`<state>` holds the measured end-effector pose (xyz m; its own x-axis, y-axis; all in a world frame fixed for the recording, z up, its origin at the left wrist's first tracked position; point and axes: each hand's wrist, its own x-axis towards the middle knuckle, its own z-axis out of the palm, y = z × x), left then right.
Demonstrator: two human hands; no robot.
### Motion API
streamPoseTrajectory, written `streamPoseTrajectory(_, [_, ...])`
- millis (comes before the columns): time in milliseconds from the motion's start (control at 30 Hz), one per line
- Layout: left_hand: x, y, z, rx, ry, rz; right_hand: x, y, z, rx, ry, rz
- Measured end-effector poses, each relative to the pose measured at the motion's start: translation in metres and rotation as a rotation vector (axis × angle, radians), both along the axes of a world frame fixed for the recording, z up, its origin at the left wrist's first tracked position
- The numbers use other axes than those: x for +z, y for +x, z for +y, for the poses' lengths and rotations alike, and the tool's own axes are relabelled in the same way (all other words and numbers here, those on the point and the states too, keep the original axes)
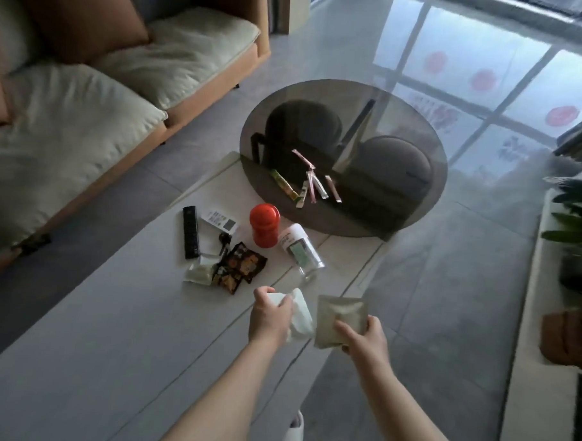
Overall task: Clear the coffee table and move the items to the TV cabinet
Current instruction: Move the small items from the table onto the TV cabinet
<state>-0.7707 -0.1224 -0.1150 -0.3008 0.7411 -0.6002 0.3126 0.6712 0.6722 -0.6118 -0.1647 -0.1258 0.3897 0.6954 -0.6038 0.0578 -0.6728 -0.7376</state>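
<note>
White packet [300, 315] gripped in left hand [269, 316]; right hand [364, 337] fingers pinch beige pouch [340, 314].

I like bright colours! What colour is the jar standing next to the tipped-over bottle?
The jar is red, seen clearly in the head view.

No legible text anywhere.

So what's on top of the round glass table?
A few thin snack sticks lie on the round glass table, pink ones and green-yellow ones. Dark rounded shapes show through the glass. What those shapes are, I cannot tell.
</note>
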Motion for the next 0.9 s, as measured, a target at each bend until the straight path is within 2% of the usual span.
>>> streamPoseTrajectory(367, [0.089,0.087,-0.070,-0.138,0.042,-0.267,0.083,0.102,-0.113,-0.272,0.120,0.052])
streamPoseTrajectory(500, [0.114,0.130,-0.125,-0.290,0.024,-0.357,0.105,0.141,-0.195,-0.394,0.121,0.082])
streamPoseTrajectory(667, [0.141,0.181,-0.212,-0.459,-0.075,-0.556,0.137,0.184,-0.311,-0.525,0.163,0.041])
streamPoseTrajectory(900, [0.163,0.237,-0.322,-0.695,-0.134,-0.575,0.178,0.203,-0.451,-0.752,0.245,0.106])
